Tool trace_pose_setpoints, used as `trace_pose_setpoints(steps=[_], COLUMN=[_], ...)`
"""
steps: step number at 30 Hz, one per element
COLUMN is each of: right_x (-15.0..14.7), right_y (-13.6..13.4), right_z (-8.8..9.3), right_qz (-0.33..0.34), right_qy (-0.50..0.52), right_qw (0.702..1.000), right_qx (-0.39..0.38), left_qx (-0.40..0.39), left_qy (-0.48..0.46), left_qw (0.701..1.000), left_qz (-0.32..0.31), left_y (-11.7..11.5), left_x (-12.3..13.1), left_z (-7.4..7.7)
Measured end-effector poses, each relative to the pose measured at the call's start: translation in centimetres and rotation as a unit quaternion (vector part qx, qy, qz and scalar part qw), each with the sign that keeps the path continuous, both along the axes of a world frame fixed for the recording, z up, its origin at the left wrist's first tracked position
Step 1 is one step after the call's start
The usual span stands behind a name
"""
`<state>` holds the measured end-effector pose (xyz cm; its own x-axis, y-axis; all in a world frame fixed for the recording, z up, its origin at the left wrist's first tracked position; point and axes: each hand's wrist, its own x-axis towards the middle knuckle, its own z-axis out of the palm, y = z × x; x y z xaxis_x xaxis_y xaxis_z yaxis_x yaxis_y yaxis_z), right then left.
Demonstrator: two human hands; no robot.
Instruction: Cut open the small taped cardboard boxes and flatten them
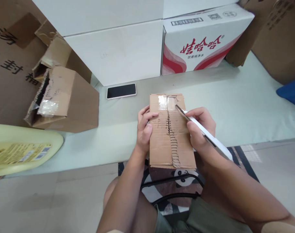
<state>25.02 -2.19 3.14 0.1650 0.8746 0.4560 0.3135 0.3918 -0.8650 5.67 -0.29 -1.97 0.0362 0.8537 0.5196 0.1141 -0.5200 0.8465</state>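
A brown cardboard box (162, 142) is in front of me at the near edge of the table, its top scored with a ragged line of cuts down the middle. Clear tape (162, 102) shines at its far end. My left hand (145, 127) grips the box by its left side, fingers bent over the top. In my right hand (202, 126) is a white-handled utility knife (216, 144). Its dark blade points to the far left, with the tip at the tape near the seam; whether it cuts in I cannot tell.
A phone (121, 91) lies beyond the box on the pale green tablecloth (118, 121). White cartons (118, 51) and a red-and-white carton (201, 45) stand behind. At the left are opened cardboard boxes (81, 103) and a yellow jug (26, 149); a blue object (291, 93) is at the right.
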Motion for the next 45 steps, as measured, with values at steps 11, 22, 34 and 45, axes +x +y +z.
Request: trace_pose_setpoints(steps=[11, 22, 34, 45], right_x=[0.09, 0.04, 0.11, 0.11], right_y=[0.01, -0.03, -0.05, -0.11], right_z=[0.27, 0.25, 0.07, -0.45], right_qz=[0.012, 0.008, 0.004, -0.005], right_qy=[-0.008, -0.015, -0.016, -0.011], right_qw=[1.0, 1.0, 1.0, 0.999], right_qx=[-0.008, 0.009, 0.018, 0.034], left_qx=[0.0, 0.006, 0.0, 0.006], left_qy=[-0.02, 0.0, -0.002, -0.001], left_qw=[1.0, 1.0, 1.0, 1.0], left_qz=[0.004, 0.008, 0.016, 0.001], left_y=[-0.06, 0.06, 0.0, 0.14], left_x=[0.29, 0.13, 0.25, 0.25], left_z=[0.03, -0.05, 0.09, 0.21])
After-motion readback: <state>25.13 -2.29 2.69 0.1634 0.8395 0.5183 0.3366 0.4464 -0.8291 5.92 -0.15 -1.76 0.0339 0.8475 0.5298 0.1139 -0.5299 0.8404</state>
